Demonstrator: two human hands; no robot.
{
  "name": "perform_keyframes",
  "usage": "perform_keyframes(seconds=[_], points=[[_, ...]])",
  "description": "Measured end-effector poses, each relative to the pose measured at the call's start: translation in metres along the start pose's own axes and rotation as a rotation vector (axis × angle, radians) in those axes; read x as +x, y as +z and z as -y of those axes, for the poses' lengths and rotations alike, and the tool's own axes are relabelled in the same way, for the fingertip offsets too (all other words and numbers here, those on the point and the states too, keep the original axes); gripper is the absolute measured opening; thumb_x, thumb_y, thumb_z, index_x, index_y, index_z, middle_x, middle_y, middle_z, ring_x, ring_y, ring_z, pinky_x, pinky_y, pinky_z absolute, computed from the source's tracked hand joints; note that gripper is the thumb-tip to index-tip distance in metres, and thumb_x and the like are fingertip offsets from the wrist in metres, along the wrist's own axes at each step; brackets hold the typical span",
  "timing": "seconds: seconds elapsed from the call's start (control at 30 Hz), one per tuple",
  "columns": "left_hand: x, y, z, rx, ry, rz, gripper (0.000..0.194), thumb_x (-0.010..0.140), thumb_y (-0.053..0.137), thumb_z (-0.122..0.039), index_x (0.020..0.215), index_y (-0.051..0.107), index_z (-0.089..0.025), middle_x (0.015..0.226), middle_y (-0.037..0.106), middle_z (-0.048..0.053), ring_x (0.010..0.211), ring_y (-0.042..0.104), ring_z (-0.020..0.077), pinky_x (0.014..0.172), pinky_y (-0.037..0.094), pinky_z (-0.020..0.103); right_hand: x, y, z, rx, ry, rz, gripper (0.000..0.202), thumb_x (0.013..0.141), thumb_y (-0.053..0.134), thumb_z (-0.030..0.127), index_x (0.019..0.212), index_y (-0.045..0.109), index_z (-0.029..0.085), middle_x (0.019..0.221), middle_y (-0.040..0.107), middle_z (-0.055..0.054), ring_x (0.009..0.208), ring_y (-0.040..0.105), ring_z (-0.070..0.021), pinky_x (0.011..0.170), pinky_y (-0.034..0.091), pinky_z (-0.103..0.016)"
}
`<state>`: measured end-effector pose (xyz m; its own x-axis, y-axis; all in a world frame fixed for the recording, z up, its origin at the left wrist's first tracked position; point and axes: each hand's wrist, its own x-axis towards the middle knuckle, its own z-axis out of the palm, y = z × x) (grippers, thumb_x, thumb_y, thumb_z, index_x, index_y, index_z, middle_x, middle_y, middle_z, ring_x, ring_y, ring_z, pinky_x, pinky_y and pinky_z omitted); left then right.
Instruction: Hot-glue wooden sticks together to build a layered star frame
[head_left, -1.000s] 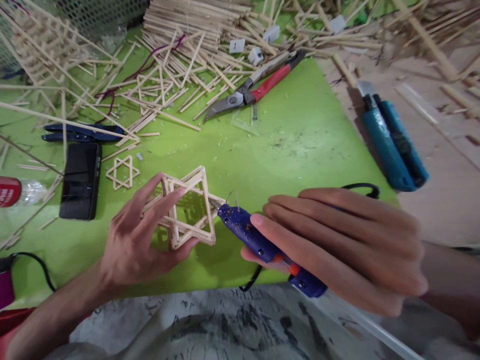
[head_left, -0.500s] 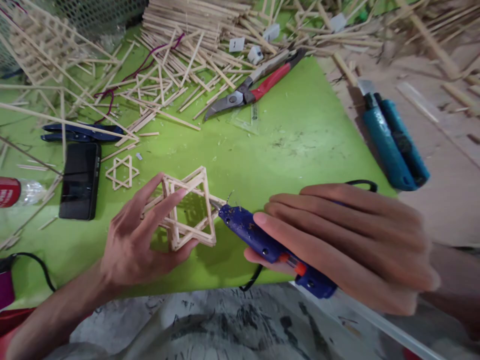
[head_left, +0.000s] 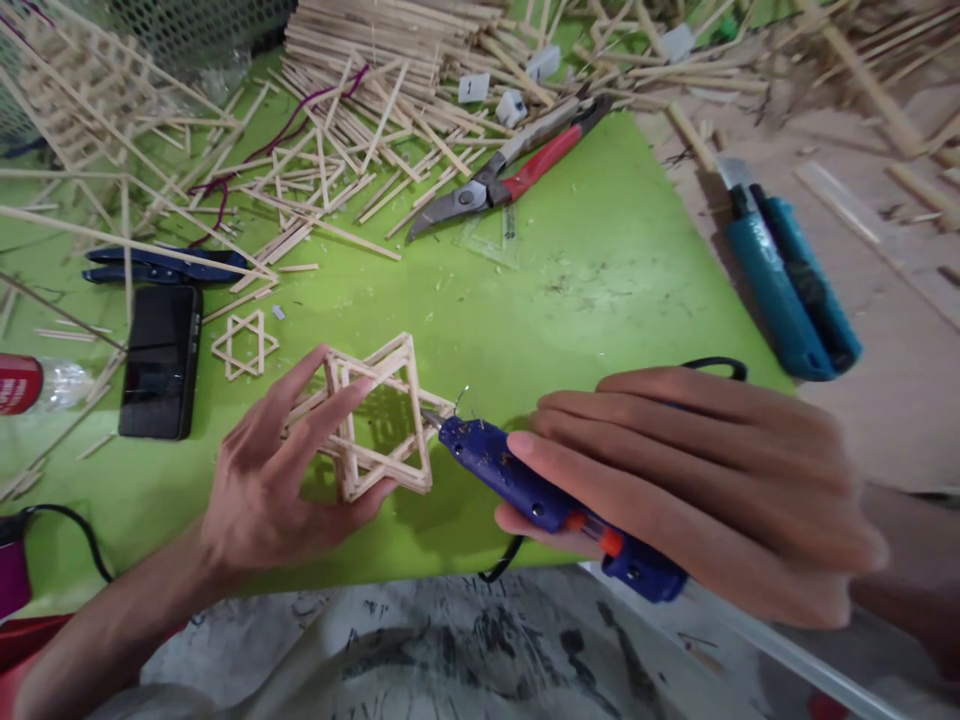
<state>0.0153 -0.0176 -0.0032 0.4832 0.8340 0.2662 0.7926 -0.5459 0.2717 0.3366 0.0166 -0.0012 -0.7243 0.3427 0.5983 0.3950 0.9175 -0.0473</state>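
My left hand (head_left: 289,470) is closed around the left side of a star-shaped frame of thin wooden sticks (head_left: 411,455), fingers on top and thumb at its lower edge. My right hand (head_left: 697,490) grips a blue hot glue gun (head_left: 499,465) with orange parts. The gun's metal nozzle is at the star frame's right point; whether it touches the wood I cannot tell. A clear glue stick (head_left: 802,650) trails from the gun's back end. A smaller, flat star of sticks (head_left: 245,346) lies on the green tabletop (head_left: 600,290), beyond my left hand.
Pruning shears (head_left: 510,170) with a red handle lie near piled wooden sticks (head_left: 375,50). A teal utility knife (head_left: 787,270) is at the right. On the left are a black phone (head_left: 159,362), dark blue pliers (head_left: 165,265) and a plastic bottle (head_left: 45,384).
My right hand and the glue gun have shifted slightly right and down. My left hand and the star frame stay in place.
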Motion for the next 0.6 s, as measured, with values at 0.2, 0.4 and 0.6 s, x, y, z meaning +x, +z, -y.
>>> perform_keyframes(seconds=[0.2,0.4,0.6], points=[[-0.0007,0.0007,0.0002,0.009,0.02,-0.012,0.08,0.081,0.089,-0.038,0.153,0.056,-0.027,0.161,0.057,0.016,0.132,0.072,0.0359,0.102,0.07,0.05,-0.003,-0.0025,0.0021,0.046,0.119,-0.035,0.027,0.089,0.087,0.027,0.11,0.075,0.014,0.083,0.082,-0.009,0.08,0.08,-0.0239,0.074,0.065,-0.041],[-0.0016,0.0025,0.003,0.012,0.069,-0.063,0.081,0.079,0.09,-0.04,0.152,0.058,-0.025,0.161,0.057,0.017,0.128,0.074,0.036,0.098,0.071,0.049,-0.0066,-0.0064,0.0027,0.113,0.22,0.053,0.039,0.094,0.082,0.04,0.13,0.071,0.03,0.091,0.083,-0.003,0.087,0.081,-0.0249,0.078,0.067,-0.043],[-0.001,0.0004,0.0033,0.028,0.078,-0.067,0.081,0.078,0.091,-0.04,0.151,0.059,-0.024,0.161,0.057,0.018,0.123,0.076,0.0352,0.094,0.073,0.047,-0.0063,-0.0067,-0.0027,0.241,0.419,-0.012,0.049,0.08,0.093,0.044,0.125,0.077,0.035,0.09,0.081,0.0,0.08,0.08,-0.0264,0.078,0.068,-0.042]])
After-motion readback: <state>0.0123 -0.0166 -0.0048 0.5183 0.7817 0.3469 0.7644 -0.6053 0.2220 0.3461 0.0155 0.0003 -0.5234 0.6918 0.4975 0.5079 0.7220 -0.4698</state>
